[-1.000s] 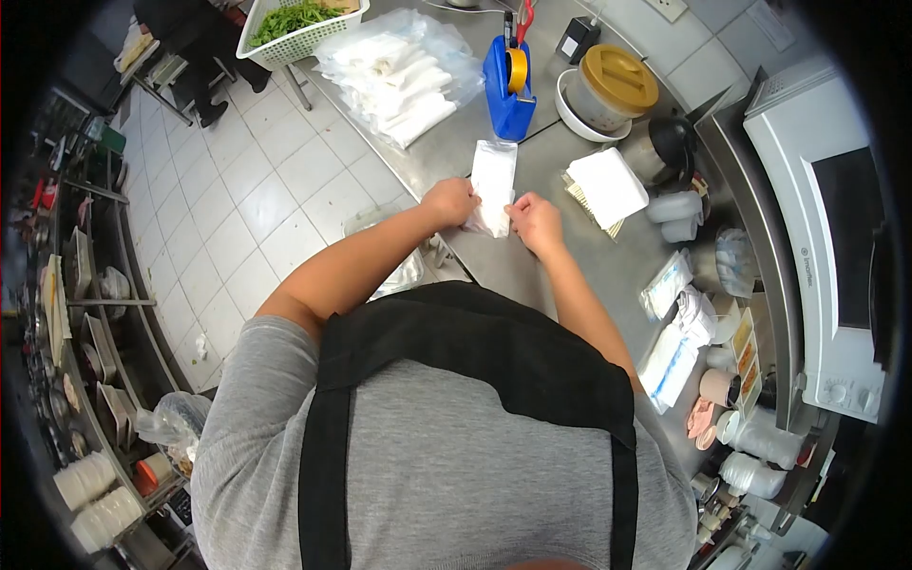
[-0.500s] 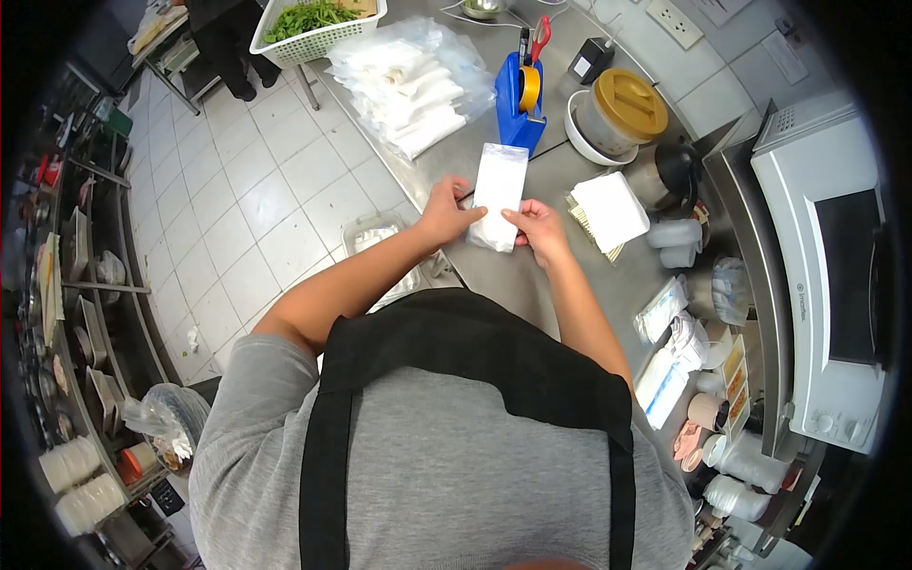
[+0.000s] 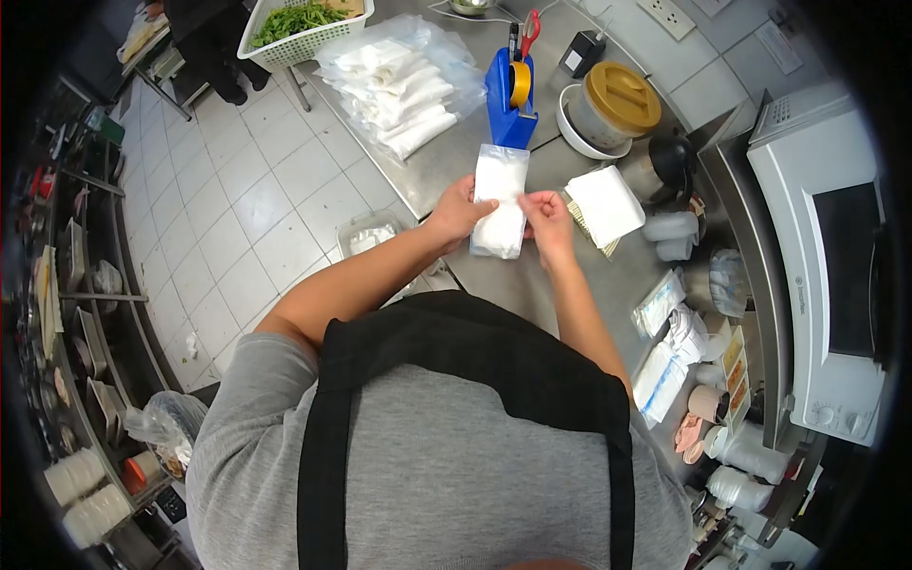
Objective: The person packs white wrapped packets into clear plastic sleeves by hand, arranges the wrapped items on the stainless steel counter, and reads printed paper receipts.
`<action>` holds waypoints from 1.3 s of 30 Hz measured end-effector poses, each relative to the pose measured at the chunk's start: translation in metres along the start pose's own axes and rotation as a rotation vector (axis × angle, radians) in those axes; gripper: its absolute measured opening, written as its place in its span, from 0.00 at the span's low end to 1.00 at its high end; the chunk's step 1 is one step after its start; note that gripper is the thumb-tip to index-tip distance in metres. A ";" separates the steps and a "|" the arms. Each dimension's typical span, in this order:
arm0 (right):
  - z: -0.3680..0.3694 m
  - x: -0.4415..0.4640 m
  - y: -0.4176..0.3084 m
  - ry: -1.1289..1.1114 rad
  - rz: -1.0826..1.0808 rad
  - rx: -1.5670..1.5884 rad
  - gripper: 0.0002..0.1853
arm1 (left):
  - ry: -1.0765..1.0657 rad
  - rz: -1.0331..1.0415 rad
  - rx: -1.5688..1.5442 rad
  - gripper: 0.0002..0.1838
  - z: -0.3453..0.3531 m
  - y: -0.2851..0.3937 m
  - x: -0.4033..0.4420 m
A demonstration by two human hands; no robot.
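Observation:
Between my hands is a white packet in a clear plastic sleeve, held over the steel counter. My left hand grips its left edge, the thumb lying across the front and the fingers behind. At the right edge, my right hand pinches the plastic with thumb and forefinger. Just beyond the packet stands a blue tape dispenser with a yellow tape roll. A pile of similar white wrapped packets lies on clear plastic at the upper left of the counter.
White napkins lie right of my hands, near a tub with a yellow lid. A microwave stands at the far right. A basket of greens is at the back left, and a person in dark clothes stands beyond.
My left fingers have closed in behind the packet's left edge. My right hand has moved slightly up and right, now pinching the packet's side. The camera view has shifted a little.

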State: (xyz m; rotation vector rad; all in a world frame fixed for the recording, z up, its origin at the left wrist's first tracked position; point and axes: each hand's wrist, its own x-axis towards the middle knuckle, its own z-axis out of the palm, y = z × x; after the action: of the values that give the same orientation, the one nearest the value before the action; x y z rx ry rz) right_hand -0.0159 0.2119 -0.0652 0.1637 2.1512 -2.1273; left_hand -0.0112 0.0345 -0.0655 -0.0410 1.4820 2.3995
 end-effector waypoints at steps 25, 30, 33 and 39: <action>0.011 0.110 -0.077 0.036 0.246 0.158 0.16 | 0.313 0.147 -0.055 0.18 -0.056 0.033 0.019; 0.016 0.089 -0.053 0.018 0.243 0.108 0.15 | 0.292 0.151 -0.043 0.20 -0.058 0.028 0.023; 0.013 0.097 -0.026 0.072 0.258 0.115 0.12 | 0.292 0.133 -0.059 0.20 -0.055 0.030 0.021; 0.004 0.125 0.013 0.068 0.076 0.111 0.10 | 0.311 0.184 0.005 0.19 -0.056 0.035 0.020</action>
State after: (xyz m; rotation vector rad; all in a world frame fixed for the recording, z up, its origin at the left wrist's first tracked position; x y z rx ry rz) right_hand -0.1373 0.2075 -0.0972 0.3266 2.0270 -2.2290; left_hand -0.0483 -0.0243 -0.0648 -0.3025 1.6913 2.6296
